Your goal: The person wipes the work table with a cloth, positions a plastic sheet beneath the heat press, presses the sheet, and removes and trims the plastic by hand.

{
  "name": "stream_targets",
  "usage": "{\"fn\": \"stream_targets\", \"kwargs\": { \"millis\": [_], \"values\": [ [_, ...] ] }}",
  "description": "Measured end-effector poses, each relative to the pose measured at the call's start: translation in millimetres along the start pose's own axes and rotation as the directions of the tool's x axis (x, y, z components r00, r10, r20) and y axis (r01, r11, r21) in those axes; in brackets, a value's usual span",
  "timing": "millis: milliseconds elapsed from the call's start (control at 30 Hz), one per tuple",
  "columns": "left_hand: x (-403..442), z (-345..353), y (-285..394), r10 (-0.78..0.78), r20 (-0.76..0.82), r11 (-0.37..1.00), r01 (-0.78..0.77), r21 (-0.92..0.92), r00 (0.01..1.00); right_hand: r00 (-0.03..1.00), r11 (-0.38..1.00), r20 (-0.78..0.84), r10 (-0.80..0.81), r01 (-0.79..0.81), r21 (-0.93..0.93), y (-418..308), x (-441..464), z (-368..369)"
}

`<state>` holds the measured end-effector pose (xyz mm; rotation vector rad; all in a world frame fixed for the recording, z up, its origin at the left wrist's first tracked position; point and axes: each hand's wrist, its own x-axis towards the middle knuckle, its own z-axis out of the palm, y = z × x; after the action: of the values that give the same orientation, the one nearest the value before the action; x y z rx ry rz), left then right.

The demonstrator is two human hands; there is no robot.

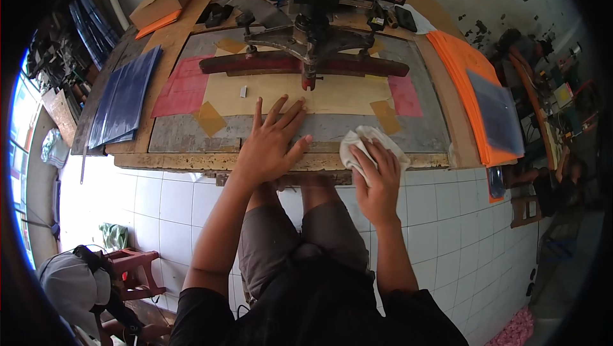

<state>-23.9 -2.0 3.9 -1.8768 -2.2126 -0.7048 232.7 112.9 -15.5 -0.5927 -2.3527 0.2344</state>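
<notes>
My left hand (271, 145) lies with fingers spread on a pale yellow sheet (345, 98) in the middle of the bench plate. A bundled white cloth (366, 134) is gripped by my right hand (378, 183) near the bench's front edge. Just behind my left fingertips runs a dark red press bar (255, 65), joined to a metal press head (311, 42). On the sheet sits a small white piece (243, 92). Brown tape pieces (209, 119) overlap the sheet's front edge, and pink sheets (182, 87) show at both ends.
Blue clear plastic covers (124, 100) lie at the left, below a cardboard box (165, 2). An orange stack (456, 77) with a clear blue cover (493, 113) overhangs the right edge. One person (562, 180) sits far right, another (80, 282) lower left beside a red stool (131, 269).
</notes>
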Motion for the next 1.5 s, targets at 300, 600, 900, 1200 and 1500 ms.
{"fn": "stream_targets", "kwargs": {
  "millis": [300, 600, 900, 1200, 1500],
  "values": [
    [3, -17, 4, 0.093, 0.114, 0.976, -0.068, -0.208, 0.989, 0.998, 0.997, -0.028, 0.064, -0.065, -0.032, -3, 21, 6],
    [3, -15, -4, 0.056, 0.145, 0.95, -0.008, -0.313, 0.988, 0.933, 0.946, 0.169, -0.318, 0.298, 0.13, -45, -8, 36],
    [2, -7, 0, 0.097, 0.103, 0.993, -0.09, -0.07, 0.99, 0.997, 0.995, 0.01, -0.082, 0.082, -0.051, 91, -52, -42],
    [-1, -5, 0, 0.104, 0.067, 0.994, -0.1, -0.051, 0.992, 0.91, 0.939, -0.243, 0.337, -0.344, 0.013, 123, -63, -107],
    [0, 0, -2, 0.109, 0.096, 0.994, -0.107, -0.025, 0.989, 0.998, 0.997, -0.039, -0.045, 0.048, 0.066, -13, -8, 9]
  ]
}}
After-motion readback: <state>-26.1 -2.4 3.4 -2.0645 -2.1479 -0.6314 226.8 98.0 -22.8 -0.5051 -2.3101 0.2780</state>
